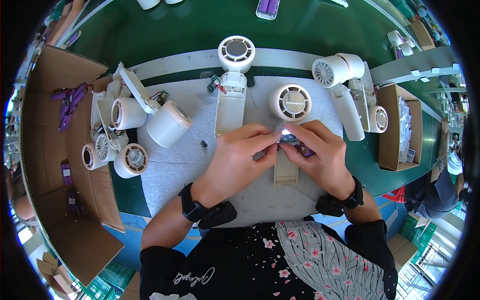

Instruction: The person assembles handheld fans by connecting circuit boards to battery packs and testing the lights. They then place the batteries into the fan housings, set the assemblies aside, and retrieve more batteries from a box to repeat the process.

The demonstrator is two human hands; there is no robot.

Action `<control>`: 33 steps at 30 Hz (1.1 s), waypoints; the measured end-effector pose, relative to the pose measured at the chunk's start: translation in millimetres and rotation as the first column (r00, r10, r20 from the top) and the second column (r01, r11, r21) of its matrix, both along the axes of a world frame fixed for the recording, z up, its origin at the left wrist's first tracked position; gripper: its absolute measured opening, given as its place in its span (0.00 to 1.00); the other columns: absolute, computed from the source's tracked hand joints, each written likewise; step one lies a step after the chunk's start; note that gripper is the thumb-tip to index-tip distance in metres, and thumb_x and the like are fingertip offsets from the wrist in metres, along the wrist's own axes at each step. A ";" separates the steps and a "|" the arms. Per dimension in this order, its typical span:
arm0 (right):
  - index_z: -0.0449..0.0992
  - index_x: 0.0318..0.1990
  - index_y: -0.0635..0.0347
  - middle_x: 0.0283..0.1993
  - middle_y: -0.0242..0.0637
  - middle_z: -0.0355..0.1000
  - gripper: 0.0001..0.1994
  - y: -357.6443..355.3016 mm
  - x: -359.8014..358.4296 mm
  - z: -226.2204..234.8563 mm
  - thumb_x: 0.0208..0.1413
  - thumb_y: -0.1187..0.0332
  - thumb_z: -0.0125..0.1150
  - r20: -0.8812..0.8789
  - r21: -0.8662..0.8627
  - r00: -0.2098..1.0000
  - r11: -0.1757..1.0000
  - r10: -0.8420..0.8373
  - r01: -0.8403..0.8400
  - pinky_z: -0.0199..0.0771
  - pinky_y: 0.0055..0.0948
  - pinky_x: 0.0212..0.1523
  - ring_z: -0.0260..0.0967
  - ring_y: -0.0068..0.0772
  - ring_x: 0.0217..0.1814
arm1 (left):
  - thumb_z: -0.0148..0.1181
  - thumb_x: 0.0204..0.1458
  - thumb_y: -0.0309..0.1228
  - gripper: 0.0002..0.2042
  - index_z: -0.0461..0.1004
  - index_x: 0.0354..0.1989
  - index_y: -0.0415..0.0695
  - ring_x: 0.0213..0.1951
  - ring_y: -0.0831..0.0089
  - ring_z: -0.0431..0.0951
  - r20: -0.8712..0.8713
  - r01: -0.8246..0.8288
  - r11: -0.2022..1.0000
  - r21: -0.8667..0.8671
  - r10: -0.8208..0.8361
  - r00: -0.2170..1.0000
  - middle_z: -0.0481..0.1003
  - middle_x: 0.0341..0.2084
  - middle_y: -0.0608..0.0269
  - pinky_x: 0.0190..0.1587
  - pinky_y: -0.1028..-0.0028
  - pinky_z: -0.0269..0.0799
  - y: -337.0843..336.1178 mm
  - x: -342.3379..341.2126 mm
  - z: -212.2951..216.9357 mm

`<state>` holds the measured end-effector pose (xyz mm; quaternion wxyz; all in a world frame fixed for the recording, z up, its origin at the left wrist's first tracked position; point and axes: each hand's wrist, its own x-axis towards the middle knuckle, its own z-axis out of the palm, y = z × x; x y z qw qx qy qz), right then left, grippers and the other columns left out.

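Note:
My left hand (245,150) and my right hand (317,152) meet over the middle of the worktable, fingertips pinched. Between them is a small circuit board (286,138) with a bright white light on it. Below my right fingers a bit of a purple battery (306,151) shows. Under both hands lies a white handheld fan, its round head (290,102) above them and its handle shell (286,175) below; the part between is hidden. Just left, another fan (236,52) has its handle shell (230,105) open, with a loose green circuit board (214,84) and red wires beside it.
White foam sheet (175,170) covers the green table. Several white fan parts (125,112) are piled at left, more fans (345,87) at right. A large cardboard box (55,150) holds purple batteries; a smaller box (392,150) stands right. A dark scrap (204,144) lies near my left hand.

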<state>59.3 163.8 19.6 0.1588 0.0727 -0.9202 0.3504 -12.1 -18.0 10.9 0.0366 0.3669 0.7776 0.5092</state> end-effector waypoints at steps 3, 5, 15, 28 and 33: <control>0.80 0.45 0.59 0.34 0.37 0.74 0.20 -1.0 0.5 -0.2 0.39 0.75 0.74 0.007 -0.017 1.000 1.000 0.000 0.000 0.72 0.21 0.25 0.70 0.23 0.24 | 0.65 0.40 0.18 0.12 0.81 0.37 0.40 0.27 0.67 0.80 0.001 0.016 1.000 0.020 -0.016 1.000 0.79 0.30 0.59 0.29 0.75 0.76 -0.8 1.0 -1.0; 0.80 0.44 0.59 0.34 0.37 0.74 0.20 -2.1 0.6 -0.2 0.39 0.75 0.74 0.023 -0.037 1.000 0.999 -0.005 0.006 0.72 0.21 0.25 0.70 0.23 0.24 | 0.65 0.40 0.18 0.12 0.81 0.37 0.40 0.27 0.67 0.80 -0.010 0.017 1.000 0.023 -0.016 1.000 0.78 0.29 0.59 0.29 0.75 0.76 -0.7 0.5 -1.7; 0.80 0.41 0.60 0.34 0.35 0.74 0.16 -6.6 -0.1 8.4 0.41 0.74 0.73 0.067 -0.092 0.994 0.992 -0.082 0.088 0.71 0.20 0.25 0.70 0.22 0.25 | 0.63 0.43 0.16 0.16 0.78 0.43 0.39 0.32 0.72 0.80 0.315 0.049 0.996 0.079 -0.072 0.946 0.76 0.36 0.58 0.33 0.76 0.77 -2.2 -1.4 -3.1; 0.77 0.38 0.63 0.35 0.36 0.73 0.10 -1.6 1.7 9.2 0.47 0.77 0.67 0.149 -0.118 0.984 0.986 -0.102 0.120 0.71 0.20 0.26 0.73 0.23 0.27 | 0.60 0.44 0.15 0.22 0.70 0.51 0.41 0.33 0.73 0.77 0.277 0.050 0.999 -0.008 -0.046 0.960 0.73 0.41 0.59 0.33 0.75 0.75 10.7 12.0 -2.4; 0.77 0.39 0.63 0.35 0.37 0.73 0.10 -0.3 3.5 8.1 0.47 0.77 0.67 0.153 -0.086 0.984 0.991 -0.088 0.102 0.72 0.20 0.26 0.73 0.24 0.28 | 0.59 0.45 0.15 0.22 0.69 0.52 0.41 0.32 0.73 0.76 0.265 0.084 0.996 0.031 -0.089 0.960 0.73 0.40 0.59 0.34 0.75 0.73 8.5 8.7 -3.6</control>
